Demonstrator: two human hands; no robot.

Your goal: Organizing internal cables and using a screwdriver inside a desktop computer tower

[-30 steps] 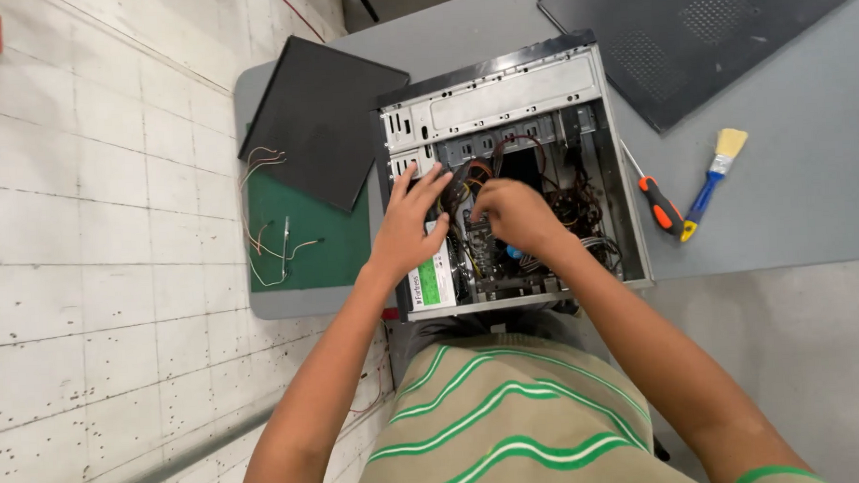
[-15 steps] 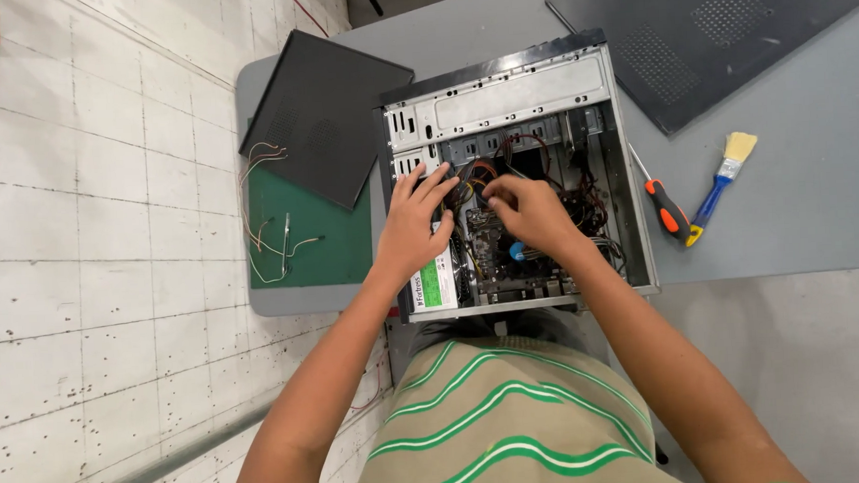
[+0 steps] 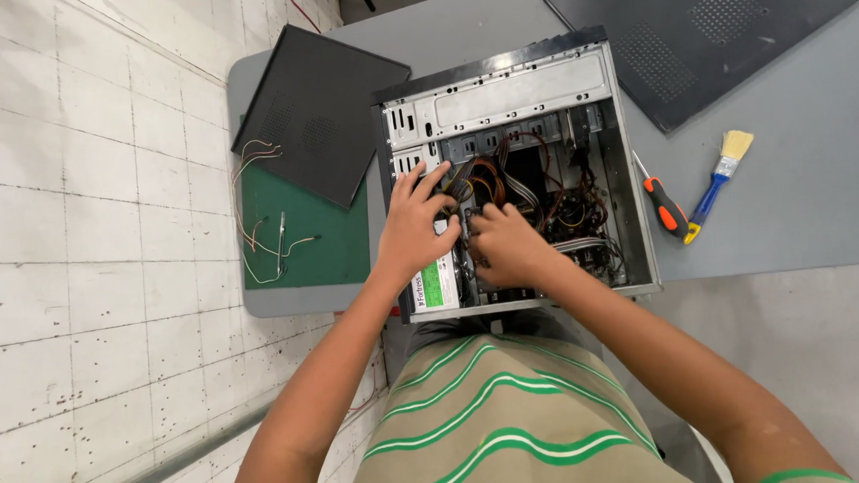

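Both hands closer together than half a second ago. Left hand [image 3: 415, 225] splayed flat on the boxy metal power supply [image 3: 438, 270], grip wide, holding nothing. Right hand [image 3: 507, 248] just beside, sunk among tangled cables [image 3: 504, 175] in the open steel computer case [image 3: 514, 83]; fingertips hidden, grip impossible to judge. Farther right, orange-handled screwdriver [image 3: 666, 207] and bristly blue-handled brush [image 3: 721, 182] on the smooth grey desk [image 3: 814, 205].

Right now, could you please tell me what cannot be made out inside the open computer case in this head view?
- Right hand: its fingertips are tucked under among the cables, so whether it grips anything is hidden.
- Power supply: mostly covered by the left hand.
- Board parts beneath the cables: too small and tangled to tell.
- Large side panel: cut off by the top edge.
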